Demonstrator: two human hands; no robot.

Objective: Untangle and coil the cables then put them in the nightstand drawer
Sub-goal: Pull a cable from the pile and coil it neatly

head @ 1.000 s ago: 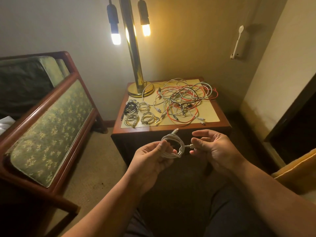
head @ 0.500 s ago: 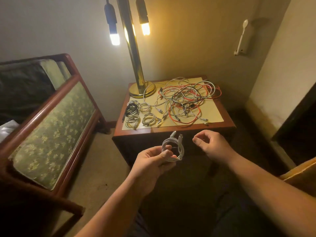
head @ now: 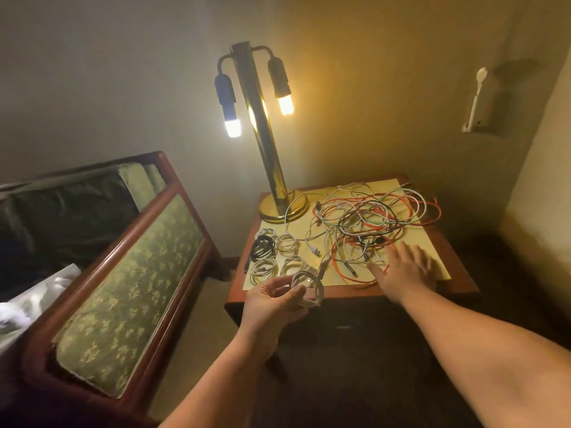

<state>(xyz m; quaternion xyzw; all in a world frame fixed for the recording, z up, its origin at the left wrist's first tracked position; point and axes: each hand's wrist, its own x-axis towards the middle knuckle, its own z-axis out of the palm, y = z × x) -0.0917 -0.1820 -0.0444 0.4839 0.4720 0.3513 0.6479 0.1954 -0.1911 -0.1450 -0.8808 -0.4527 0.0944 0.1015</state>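
A padded bed frame (head: pixel 129 288) stands left of the brass lamp (head: pixel 265 143), whose base sits on the back left corner of the wooden counter (head: pixel 457 284). Right of the lamp, a loose tangle of cables (head: pixel 367 220) in white, red and black sprawls over the counter, and just in front of the lamp several small coiled cables (head: pixel 275 251) lie clustered. Front right of the lamp, the right hand (head: pixel 404 270) is spread flat and empty over the tangle's near edge, too blurred to show contact, while the left hand (head: pixel 272 304), straight in front of the lamp beyond the cluster, pinches a white coil (head: pixel 309 287) between thumb and curled fingers.
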